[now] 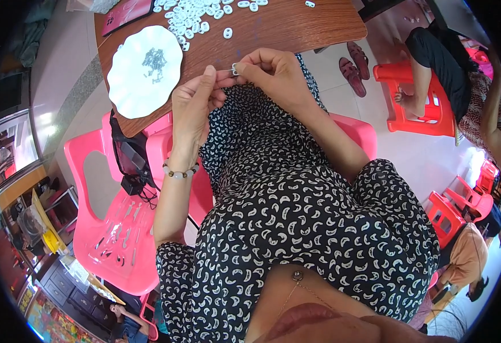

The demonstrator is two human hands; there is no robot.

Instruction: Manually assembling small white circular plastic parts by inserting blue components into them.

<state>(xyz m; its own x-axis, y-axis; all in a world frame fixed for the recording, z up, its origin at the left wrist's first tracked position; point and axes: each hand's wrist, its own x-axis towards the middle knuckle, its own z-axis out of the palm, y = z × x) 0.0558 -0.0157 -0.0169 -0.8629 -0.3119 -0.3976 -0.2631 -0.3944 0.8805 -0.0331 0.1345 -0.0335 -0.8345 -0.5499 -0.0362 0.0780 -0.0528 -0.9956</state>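
Note:
Over the near edge of the brown wooden table, my two hands meet fingertip to fingertip. My right hand pinches a small white oval piece with holes between thumb and fingers. My left hand is closed in a pinch on a thin metal pin, whose end reaches the white piece. Whether the pin sits inside a hole is too small to tell. Left of my left hand stands a white scalloped plate bearing a heap of small metal pins. Many similar white oval pieces lie loose across the far tabletop.
A pink phone-like case lies beyond the plate. Pink plastic chairs stand at the left, with a black bag on one. At the right are a red stool, sandals and other seated people.

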